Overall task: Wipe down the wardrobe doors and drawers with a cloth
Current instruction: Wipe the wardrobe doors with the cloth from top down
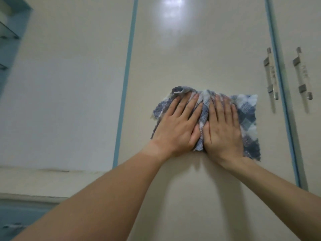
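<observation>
A blue and white checked cloth (247, 119) lies flat against the cream middle wardrobe door (199, 58). My left hand (177, 124) presses on the cloth's left half with straight fingers pointing up. Beside it, my right hand (224, 126) presses on the middle of the cloth, also with flat fingers. The cloth bunches into a ridge between the two hands. Its right part and top left corner show past my hands.
Blue trim strips (127, 70) mark the door edges on both sides. Two metal bar handles (271, 75) (302, 73) stand upright to the right of the cloth. Another cream panel (66, 93) fills the left, with a blue shelf unit (10, 40) at the far left.
</observation>
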